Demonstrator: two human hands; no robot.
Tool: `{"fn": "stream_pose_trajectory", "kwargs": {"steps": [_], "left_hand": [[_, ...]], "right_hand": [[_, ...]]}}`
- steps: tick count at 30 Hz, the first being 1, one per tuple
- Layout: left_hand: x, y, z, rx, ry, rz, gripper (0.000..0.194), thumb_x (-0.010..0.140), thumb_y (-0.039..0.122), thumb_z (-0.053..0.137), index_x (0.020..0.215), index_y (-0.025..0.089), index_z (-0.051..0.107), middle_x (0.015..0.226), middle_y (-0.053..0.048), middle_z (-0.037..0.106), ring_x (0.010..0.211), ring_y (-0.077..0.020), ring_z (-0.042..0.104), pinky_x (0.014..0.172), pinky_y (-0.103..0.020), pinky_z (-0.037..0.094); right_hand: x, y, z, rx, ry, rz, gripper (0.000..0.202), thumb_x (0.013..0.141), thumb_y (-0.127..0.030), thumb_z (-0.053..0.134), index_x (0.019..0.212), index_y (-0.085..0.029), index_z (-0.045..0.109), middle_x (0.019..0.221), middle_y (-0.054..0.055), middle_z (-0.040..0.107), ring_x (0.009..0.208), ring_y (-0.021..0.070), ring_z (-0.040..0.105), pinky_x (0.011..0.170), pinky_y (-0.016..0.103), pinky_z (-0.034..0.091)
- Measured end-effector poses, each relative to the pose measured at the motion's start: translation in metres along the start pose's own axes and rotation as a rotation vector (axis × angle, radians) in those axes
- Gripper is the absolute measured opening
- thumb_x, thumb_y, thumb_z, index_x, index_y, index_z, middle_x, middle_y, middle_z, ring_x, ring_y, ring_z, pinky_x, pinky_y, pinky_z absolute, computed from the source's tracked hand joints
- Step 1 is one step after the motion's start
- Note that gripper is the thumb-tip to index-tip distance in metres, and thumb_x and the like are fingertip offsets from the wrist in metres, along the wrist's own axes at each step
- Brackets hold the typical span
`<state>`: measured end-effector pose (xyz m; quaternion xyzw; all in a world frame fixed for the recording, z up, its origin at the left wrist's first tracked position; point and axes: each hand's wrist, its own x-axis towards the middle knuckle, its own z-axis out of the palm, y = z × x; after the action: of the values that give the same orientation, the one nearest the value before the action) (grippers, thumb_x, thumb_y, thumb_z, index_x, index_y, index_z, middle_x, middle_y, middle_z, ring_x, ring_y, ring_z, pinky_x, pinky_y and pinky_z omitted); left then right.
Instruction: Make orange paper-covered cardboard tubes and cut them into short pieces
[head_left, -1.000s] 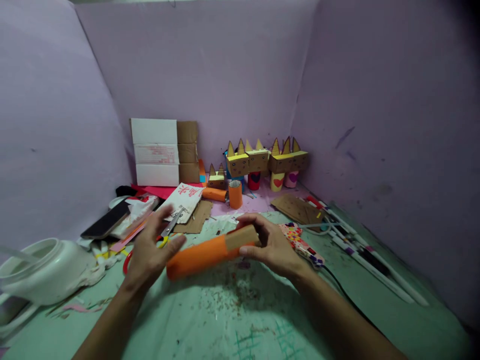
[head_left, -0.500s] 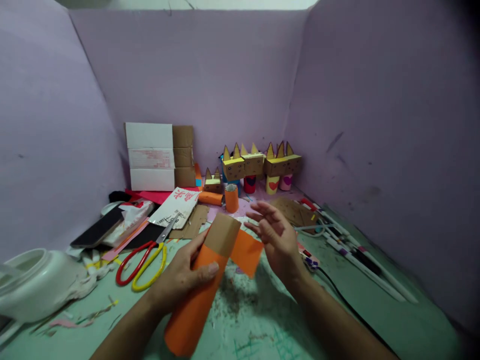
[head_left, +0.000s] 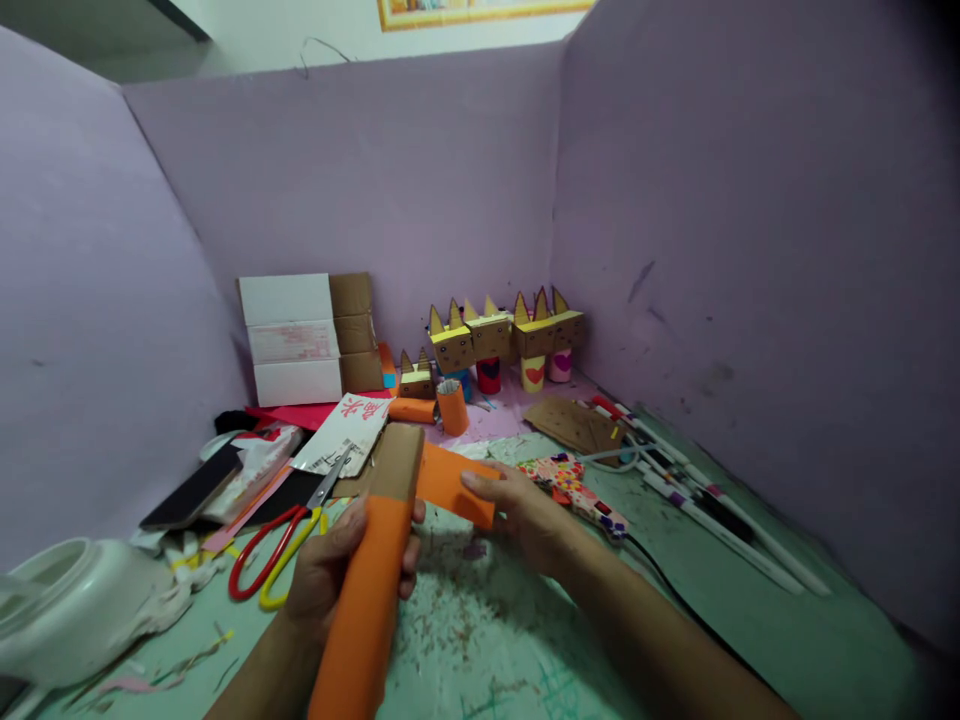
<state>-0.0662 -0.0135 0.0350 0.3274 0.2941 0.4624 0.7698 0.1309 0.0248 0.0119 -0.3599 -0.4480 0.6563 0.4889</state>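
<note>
My left hand is wrapped round a long cardboard tube, tilted over the table. Orange paper covers its lower part, while the brown upper end shows bare cardboard. A loose orange paper flap sticks out to the right from beside the tube's top. My right hand pinches that flap's outer end between thumb and fingers. Left of the tube lie scissors with one red and one yellow handle. Beyond my right hand rests a flower-patterned glue gun with a black cord.
Cardboard figures with pointed ears stand at the back, near a short orange tube. A white pot-like container sits at left, beside paper scraps. Markers lie along the right wall. A folded carton leans at the back.
My right hand has gone from hovering with fingers apart to pinching the orange flap. The tube has turned more upright and shifted left in my left hand. The view has tipped upward.
</note>
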Motion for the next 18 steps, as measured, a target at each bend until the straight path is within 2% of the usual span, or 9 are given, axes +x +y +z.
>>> {"fn": "stream_pose_trajectory", "kwargs": {"steps": [2, 4, 7, 10, 14, 16, 18], "left_hand": [[0.0, 0.0, -0.002, -0.004, -0.004, 0.047, 0.026, 0.072, 0.031, 0.066, 0.088, 0.01, 0.066, 0.088, -0.011, 0.063, 0.06, -0.0155, 0.06, 0.05, -0.026, 0.053], [0.001, -0.001, -0.003, 0.006, -0.022, 0.048, 0.028, 0.071, 0.032, 0.067, 0.088, 0.01, 0.067, 0.084, -0.01, 0.064, 0.059, -0.0155, 0.06, 0.051, -0.026, 0.052], [0.0, -0.001, -0.004, 0.07, -0.028, 0.024, 0.032, 0.069, 0.034, 0.07, 0.091, 0.011, 0.066, 0.075, -0.009, 0.064, 0.06, -0.0161, 0.061, 0.055, -0.026, 0.054], [0.0, -0.003, -0.002, 0.153, 0.024, 0.052, 0.034, 0.066, 0.031, 0.073, 0.094, 0.014, 0.065, 0.077, -0.009, 0.066, 0.061, -0.017, 0.062, 0.054, -0.026, 0.054], [0.003, -0.008, 0.003, 0.274, 0.072, 0.106, 0.054, 0.064, 0.031, 0.075, 0.114, 0.017, 0.059, 0.075, -0.007, 0.068, 0.056, -0.0177, 0.062, 0.05, -0.025, 0.051], [0.005, -0.011, 0.006, 0.358, 0.1, 0.175, 0.065, 0.065, 0.031, 0.075, 0.125, 0.02, 0.052, 0.087, -0.008, 0.07, 0.07, -0.0227, 0.066, 0.062, -0.03, 0.054], [0.006, -0.012, 0.01, 0.51, 0.131, 0.262, 0.07, 0.066, 0.03, 0.075, 0.13, 0.021, 0.048, 0.108, -0.009, 0.067, 0.096, -0.0289, 0.063, 0.081, -0.034, 0.051]], "right_hand": [[-0.002, -0.003, 0.001, 0.06, -0.051, 0.13, 0.033, 0.06, -0.034, 0.074, 0.087, -0.018, 0.065, 0.079, 0.005, 0.071, 0.065, 0.0193, 0.064, 0.047, 0.025, 0.048], [-0.001, -0.004, 0.002, 0.142, -0.011, 0.19, 0.029, 0.054, -0.026, 0.078, 0.078, -0.016, 0.066, 0.072, 0.005, 0.07, 0.059, 0.0167, 0.062, 0.046, 0.024, 0.047], [0.002, -0.006, 0.001, 0.184, 0.047, 0.167, 0.023, 0.053, -0.023, 0.078, 0.07, -0.013, 0.066, 0.064, 0.004, 0.069, 0.051, 0.0125, 0.059, 0.047, 0.023, 0.049], [0.002, -0.009, 0.0, 0.188, 0.095, 0.122, 0.026, 0.052, -0.027, 0.079, 0.072, -0.015, 0.068, 0.067, 0.002, 0.069, 0.054, 0.012, 0.062, 0.048, 0.021, 0.05], [0.0, -0.01, 0.001, 0.171, 0.119, 0.04, 0.032, 0.049, -0.032, 0.082, 0.073, -0.016, 0.068, 0.068, 0.001, 0.069, 0.055, 0.0127, 0.062, 0.046, 0.021, 0.051], [-0.001, -0.009, 0.003, 0.16, 0.113, -0.008, 0.034, 0.048, -0.034, 0.083, 0.073, -0.016, 0.068, 0.067, 0.001, 0.068, 0.054, 0.0128, 0.062, 0.046, 0.022, 0.051], [-0.002, -0.008, 0.005, 0.152, 0.092, -0.047, 0.033, 0.049, -0.035, 0.083, 0.071, -0.016, 0.067, 0.064, 0.001, 0.067, 0.053, 0.0127, 0.06, 0.046, 0.023, 0.051]]}}
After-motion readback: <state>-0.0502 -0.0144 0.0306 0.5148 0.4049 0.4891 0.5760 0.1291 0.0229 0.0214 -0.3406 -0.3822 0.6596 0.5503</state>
